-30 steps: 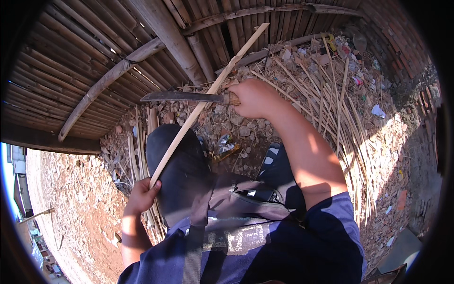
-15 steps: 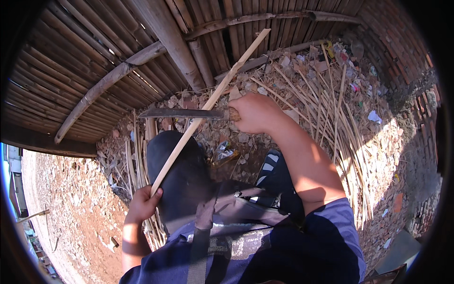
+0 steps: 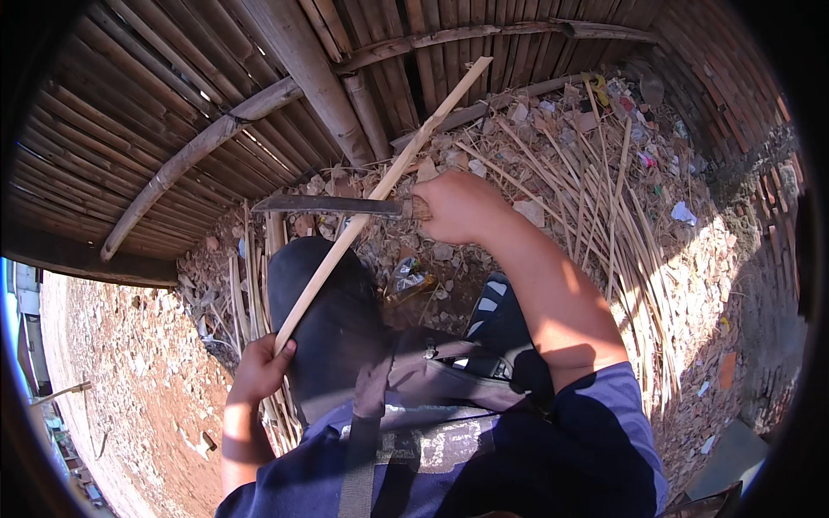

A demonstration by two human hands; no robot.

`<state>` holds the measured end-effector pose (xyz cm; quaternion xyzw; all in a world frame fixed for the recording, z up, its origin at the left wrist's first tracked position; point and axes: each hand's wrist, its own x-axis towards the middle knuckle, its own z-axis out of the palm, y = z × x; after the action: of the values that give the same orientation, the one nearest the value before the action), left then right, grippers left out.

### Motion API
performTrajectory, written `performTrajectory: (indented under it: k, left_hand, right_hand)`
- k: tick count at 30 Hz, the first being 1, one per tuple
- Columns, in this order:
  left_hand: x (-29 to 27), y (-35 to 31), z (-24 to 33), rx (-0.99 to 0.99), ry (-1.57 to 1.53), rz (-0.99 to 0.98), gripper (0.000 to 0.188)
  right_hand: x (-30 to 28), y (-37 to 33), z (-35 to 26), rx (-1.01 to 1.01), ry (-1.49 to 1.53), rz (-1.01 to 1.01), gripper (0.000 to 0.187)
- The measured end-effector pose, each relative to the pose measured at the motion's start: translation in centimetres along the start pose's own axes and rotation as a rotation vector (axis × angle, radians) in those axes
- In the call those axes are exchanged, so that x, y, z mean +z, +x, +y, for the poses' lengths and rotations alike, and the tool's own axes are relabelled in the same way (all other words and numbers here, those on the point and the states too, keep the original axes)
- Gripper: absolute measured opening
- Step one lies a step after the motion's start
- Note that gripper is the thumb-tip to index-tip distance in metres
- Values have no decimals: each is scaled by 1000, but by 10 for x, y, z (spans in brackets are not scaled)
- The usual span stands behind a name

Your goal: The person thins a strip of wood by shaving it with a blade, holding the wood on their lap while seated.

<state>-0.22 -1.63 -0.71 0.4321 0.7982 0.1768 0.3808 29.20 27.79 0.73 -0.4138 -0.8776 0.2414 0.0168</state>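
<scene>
A long pale bamboo strip (image 3: pixel 326 269) slants from lower left to upper right across my dark-trousered knee (image 3: pixel 302 268). Its lower end is gripped in my left hand (image 3: pixel 262 367), closed with the thumb on top. My right hand (image 3: pixel 458 207) is wrapped round the wooden handle of a machete (image 3: pixel 319 205). The dark blade points left and lies across the strip, a little beyond the knee. Past the blade, the strip's far end leans up in front of the bamboo wall.
A bamboo-slat wall (image 3: pixel 173 121) with round poles rises ahead; a brick wall (image 3: pixel 734 95) stands at right. Split bamboo strips (image 3: pixel 635 259) lie in a pile right of me, more (image 3: pixel 246 293) at left. Rubble, dry shavings and plastic litter cover the ground. My shoe (image 3: pixel 490 302) is near the middle.
My right hand and the machete have shifted very slightly left along with the arm. The strip's far end has dipped a little. Both grips are the same.
</scene>
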Motion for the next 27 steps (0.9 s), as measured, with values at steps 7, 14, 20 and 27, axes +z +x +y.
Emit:
performTrajectory:
  k: [7,14,20,27]
  left_hand:
    - [-3,12,-9,7,8,-39,42]
    - [-1,12,-13,-10,-61,-47,41]
    - [-1,13,-20,40,-183,-107,42]
    - [-11,12,-5,-58,-16,-100,41]
  right_hand:
    - [12,33,70,166,153,18,33]
    - [2,0,5,16,65,39,29]
    - [-1,17,52,79,307,-62,32]
    - [13,39,99,295,293,188,40]
